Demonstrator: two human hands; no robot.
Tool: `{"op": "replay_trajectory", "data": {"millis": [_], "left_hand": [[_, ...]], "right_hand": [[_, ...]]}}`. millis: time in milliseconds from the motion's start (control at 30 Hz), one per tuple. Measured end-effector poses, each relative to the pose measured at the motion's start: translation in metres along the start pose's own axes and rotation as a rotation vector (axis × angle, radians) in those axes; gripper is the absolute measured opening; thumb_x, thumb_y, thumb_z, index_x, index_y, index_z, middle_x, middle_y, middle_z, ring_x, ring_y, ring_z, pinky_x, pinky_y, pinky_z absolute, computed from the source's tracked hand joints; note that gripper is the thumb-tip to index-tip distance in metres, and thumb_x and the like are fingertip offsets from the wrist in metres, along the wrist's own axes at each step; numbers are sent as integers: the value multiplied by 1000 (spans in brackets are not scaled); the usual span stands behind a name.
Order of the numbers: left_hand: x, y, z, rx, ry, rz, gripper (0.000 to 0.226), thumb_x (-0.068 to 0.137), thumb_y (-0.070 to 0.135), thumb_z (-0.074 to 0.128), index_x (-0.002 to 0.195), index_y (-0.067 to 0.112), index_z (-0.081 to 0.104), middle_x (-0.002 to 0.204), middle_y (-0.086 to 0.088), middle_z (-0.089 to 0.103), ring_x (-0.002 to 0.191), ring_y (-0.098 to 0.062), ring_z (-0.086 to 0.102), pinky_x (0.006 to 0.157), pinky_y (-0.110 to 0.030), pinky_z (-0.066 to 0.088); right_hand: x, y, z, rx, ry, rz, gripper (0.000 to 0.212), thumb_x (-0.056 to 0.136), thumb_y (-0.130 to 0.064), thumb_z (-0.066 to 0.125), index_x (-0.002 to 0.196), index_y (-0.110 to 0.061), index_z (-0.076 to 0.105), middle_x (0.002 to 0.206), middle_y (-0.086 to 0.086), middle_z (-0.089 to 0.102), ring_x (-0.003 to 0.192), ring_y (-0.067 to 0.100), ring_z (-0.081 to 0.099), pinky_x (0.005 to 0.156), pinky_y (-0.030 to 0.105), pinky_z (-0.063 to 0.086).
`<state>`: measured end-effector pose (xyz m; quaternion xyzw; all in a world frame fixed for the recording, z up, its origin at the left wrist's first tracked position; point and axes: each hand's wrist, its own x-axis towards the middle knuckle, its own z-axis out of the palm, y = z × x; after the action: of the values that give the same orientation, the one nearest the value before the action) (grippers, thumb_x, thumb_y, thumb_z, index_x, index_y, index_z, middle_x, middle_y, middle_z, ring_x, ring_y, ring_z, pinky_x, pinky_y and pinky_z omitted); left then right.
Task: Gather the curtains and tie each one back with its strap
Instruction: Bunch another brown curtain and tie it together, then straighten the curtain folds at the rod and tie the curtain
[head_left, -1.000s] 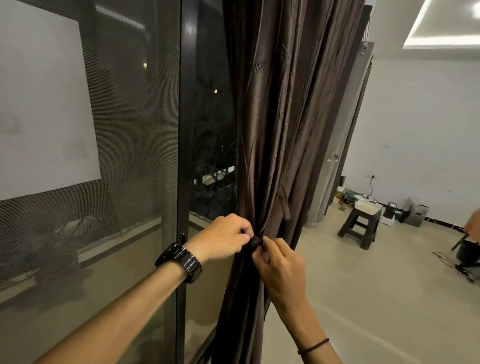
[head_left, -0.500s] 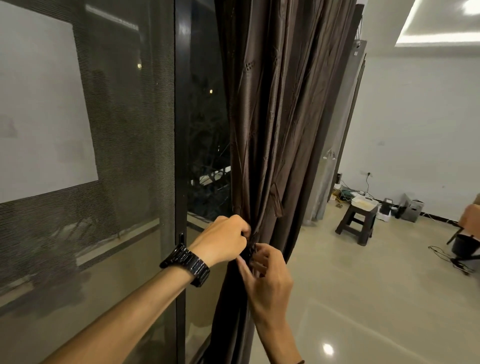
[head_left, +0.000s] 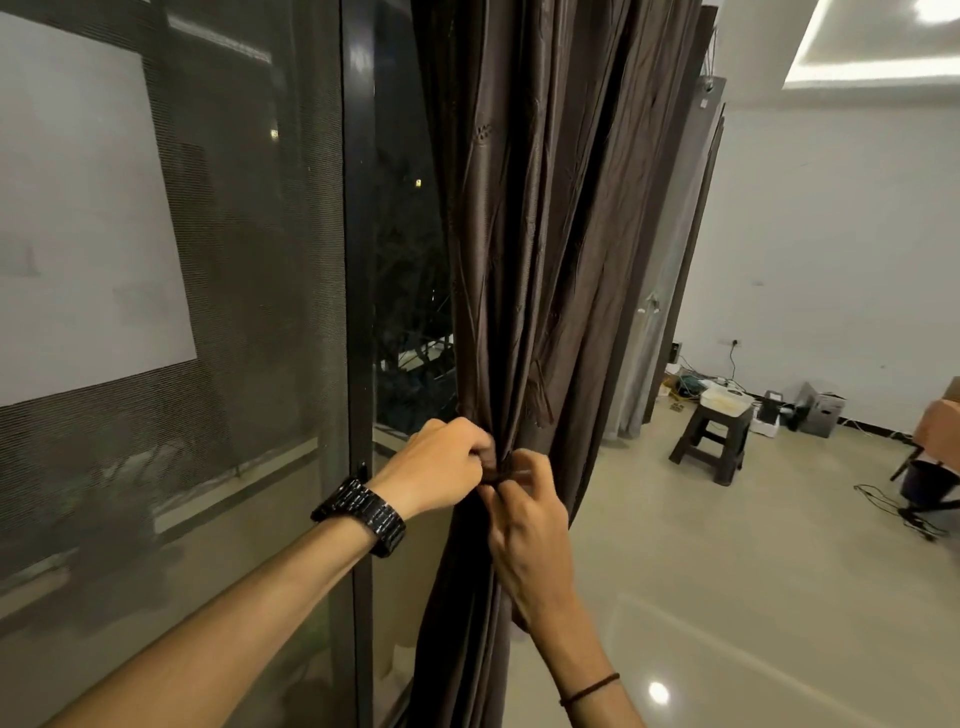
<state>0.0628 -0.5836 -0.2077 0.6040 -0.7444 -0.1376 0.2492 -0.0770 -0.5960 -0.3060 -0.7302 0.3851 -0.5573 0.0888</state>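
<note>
curtain: the dark brown curtain hangs in long folds just right of the door frame, bunched into a narrow waist at the height of the hands and spreading again below them toward the floor.
strap: only a short dark strip of the strap shows, across the waist of the curtain between the two sets of fingertips; the rest is hidden by the fingers, and whether it is knotted cannot be told.
left hand: the left hand comes in from the glass side with its fingers curled in, pinching the strap against the left of the bunch; a black link watch sits on its wrist.
right hand: the right hand reaches up from below with its back to the camera, its fingertips pinching the strap just beside those of the left hand; a thin dark cord circles its wrist.
hands together: the two hands meet at one spot on the front of the curtain, fingertips touching or nearly so.
left of the curtain: dark glass, then a mesh screen.
room: a dark stool stands well apart on the floor with a white container on top, and cables lie by the wall behind it.
</note>
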Motion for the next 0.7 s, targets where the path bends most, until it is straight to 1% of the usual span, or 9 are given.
{"op": "replay_trajectory", "data": {"millis": [33,100,133,167,267,300,400,567,700], "left_hand": [[0,-3,-2,-57,41,4,29,96,7,48,87,25,69,76,5,64,72,-19,63,56,-26,44],[0,-14,-7,-188,194,-21,25,94,2,53,90,23,64,72,3,66,67,-18,66,56,-25,47],[0,-21,-11,-277,267,-41,24,92,-2,54,90,22,59,68,2,64,63,-17,65,57,-27,49],[-1,-27,-14,-379,318,-58,25,90,-6,54,89,19,54,63,2,60,59,-15,61,56,-28,50],[-3,-38,-8,-434,430,-94,28,91,-9,56,88,18,47,60,-3,55,57,-18,61,54,-26,50],[-5,-37,-2,-365,477,-85,31,92,-7,57,87,22,46,62,-4,58,60,-21,64,54,-32,52],[-14,-26,18,-148,676,57,32,93,-6,57,86,23,44,71,-5,58,66,-29,61,54,-47,52],[-19,6,34,77,944,381,13,83,-4,65,86,7,60,93,-5,52,76,-16,52,68,-22,43],[11,23,49,171,857,463,17,88,4,60,102,6,67,102,-7,64,87,-22,65,74,-33,57]], "right_hand": [[2,2,-4,170,-46,94,13,97,-7,66,108,-8,58,104,-29,56,79,10,63,75,19,52],[3,1,-16,460,-100,180,30,96,0,65,117,-16,50,93,1,60,68,25,58,65,30,55],[3,0,-22,534,-134,186,35,94,6,64,118,-15,49,88,9,59,64,29,54,62,28,52],[3,1,-27,520,-163,157,37,92,11,63,118,-11,49,88,2,61,63,24,53,61,23,50],[9,5,-34,96,-194,-4,20,92,1,67,107,-10,60,108,-24,52,88,5,58,74,26,55],[12,11,-33,-87,-221,-100,5,94,-7,66,96,-10,63,113,-17,49,97,8,55,74,35,55],[23,23,-32,-413,-336,-251,28,100,-31,58,80,-13,67,113,-5,47,107,16,49,69,36,55],[36,38,-43,-541,-376,-261,30,89,-39,57,110,-21,65,138,4,49,127,26,50,92,41,54],[56,49,-51,-531,-281,-241,46,98,-38,49,141,-21,52,156,8,40,146,26,37,108,41,45]]}}
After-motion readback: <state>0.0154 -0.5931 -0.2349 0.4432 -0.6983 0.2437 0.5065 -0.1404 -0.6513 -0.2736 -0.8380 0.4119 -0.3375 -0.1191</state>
